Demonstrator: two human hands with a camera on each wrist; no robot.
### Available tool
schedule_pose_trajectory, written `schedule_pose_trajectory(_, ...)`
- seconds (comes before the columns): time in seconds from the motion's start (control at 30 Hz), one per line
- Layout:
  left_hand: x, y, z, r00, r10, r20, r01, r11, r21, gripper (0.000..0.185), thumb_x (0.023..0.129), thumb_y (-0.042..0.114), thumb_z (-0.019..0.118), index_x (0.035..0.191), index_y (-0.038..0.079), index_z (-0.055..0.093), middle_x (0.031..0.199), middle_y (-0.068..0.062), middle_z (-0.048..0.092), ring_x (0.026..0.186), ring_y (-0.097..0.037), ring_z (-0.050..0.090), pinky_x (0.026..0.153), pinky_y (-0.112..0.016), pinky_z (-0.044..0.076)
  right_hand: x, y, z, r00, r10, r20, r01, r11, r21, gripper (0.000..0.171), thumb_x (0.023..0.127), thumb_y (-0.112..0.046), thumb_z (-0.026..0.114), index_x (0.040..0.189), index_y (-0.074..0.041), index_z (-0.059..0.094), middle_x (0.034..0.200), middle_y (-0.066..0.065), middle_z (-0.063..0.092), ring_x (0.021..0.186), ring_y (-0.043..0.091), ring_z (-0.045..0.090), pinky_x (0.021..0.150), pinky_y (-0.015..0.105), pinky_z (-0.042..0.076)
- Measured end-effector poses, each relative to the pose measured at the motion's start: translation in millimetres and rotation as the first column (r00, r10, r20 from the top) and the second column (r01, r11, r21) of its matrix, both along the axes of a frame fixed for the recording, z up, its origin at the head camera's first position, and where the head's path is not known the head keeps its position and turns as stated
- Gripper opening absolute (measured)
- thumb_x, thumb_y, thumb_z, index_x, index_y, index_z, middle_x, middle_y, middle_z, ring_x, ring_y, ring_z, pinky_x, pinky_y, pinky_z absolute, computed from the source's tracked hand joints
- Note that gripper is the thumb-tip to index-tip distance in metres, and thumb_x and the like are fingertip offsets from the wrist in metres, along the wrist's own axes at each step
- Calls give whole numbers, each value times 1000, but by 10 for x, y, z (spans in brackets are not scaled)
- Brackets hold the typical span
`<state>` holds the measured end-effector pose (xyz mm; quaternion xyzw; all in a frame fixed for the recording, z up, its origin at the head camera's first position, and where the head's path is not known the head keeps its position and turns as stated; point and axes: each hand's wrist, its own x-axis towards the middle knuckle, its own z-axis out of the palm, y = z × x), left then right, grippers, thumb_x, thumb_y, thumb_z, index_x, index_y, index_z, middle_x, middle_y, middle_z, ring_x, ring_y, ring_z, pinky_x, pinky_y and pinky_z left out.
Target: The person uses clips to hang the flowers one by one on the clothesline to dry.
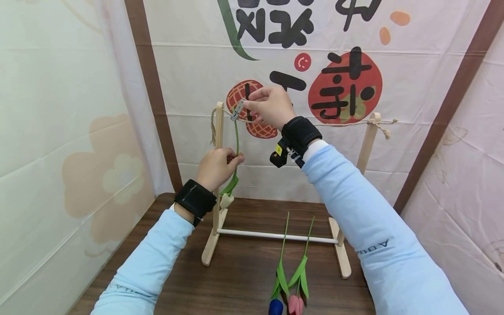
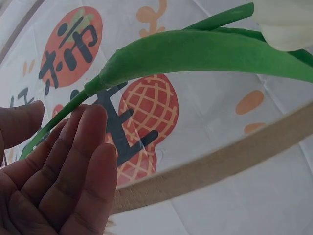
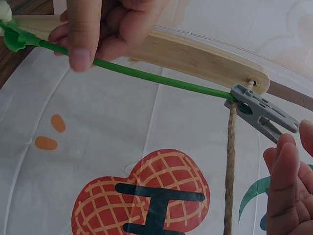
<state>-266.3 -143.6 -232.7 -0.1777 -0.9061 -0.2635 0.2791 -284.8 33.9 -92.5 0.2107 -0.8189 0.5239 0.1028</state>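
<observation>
Two hands work: the left hand (image 1: 215, 167) pinches the flower stem (image 1: 237, 138) hanging straight down, while the right hand (image 1: 269, 105) holds the peg (image 1: 237, 110) above on the string (image 1: 338, 124).

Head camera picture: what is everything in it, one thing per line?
White tulip: one, white bloom on a green stem, hanging head down by the left post, stem top at the peg.
Clothes peg: one, grey, on the string near the left post.
String: one, tan twine, stretched between the post tops.
Wooden rack: one, pale wood with a white crossbar, standing on the table.
Blue tulip: one, lying on the table in front of the rack.
Pink tulip: one, lying right beside the blue one.
Table: one, dark brown wood.
Backdrop cloth: white, printed with red shapes and black characters.
Left hand: holds the stem.
Right hand: at the peg.
</observation>
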Motion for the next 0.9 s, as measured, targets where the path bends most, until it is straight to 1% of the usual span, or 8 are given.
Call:
schedule_pose_trajectory(0.17, 16, -11, 0, 1000, 14, 4, -14, 1000, 2, 28, 94, 30, 67, 82, 5, 72, 67, -4, 62, 58, -19, 54, 54, -33, 40, 10, 78, -15, 1000, -14, -8, 14, 1000, -20, 27, 91, -21, 71, 110, -3, 67, 96, 10, 70, 80, 23, 67, 68, 28, 55)
schedule_pose_trajectory(0.3, 35, -10, 3, 1000, 13, 0, -13, 1000, -1, 28, 94, 30, 67, 87, 4, 74, 69, -5, 65, 59, -18, 57, 55, -33, 42, 25, 145, -15, 1000, -17, -21, 17, 999, -33, 25, 91, -22, 71, 109, -4, 68, 97, 10, 70, 81, 26, 66, 67, 29, 54)
schedule_pose_trajectory(0.53, 50, 5, -3, 1000, 7, -1, -7, 1000, -8, 28, 94, 30, 67, 86, 4, 73, 67, -5, 63, 58, -19, 54, 54, -33, 40, 58, 273, -22, 999, -8, -40, 6, 999, -47, 25, 91, -22, 71, 108, -5, 69, 98, 9, 71, 73, 23, 67, 67, 28, 54)
schedule_pose_trajectory(0.77, 45, 28, -14, 1000, 8, -12, -8, 1000, -14, 28, 95, 30, 66, 84, 4, 72, 64, -4, 59, 57, -19, 50, 54, -33, 36, 115, 387, -63, 998, 32, -57, -37, 996, -83, 24, 90, -17, 72, 107, 0, 68, 94, 11, 70, 78, 25, 67, 73, 28, 55)
schedule_pose_trajectory(0.9, 51, 45, -21, 1000, -1, -10, 1, 1000, -11, 28, 96, 29, 65, 79, 6, 70, 60, -2, 55, 54, -18, 46, 52, -32, 33, 150, 440, -110, 997, 41, -58, -45, 995, -86, 25, 90, -16, 72, 107, 1, 68, 95, 13, 70, 79, 22, 68, 73, 28, 54)
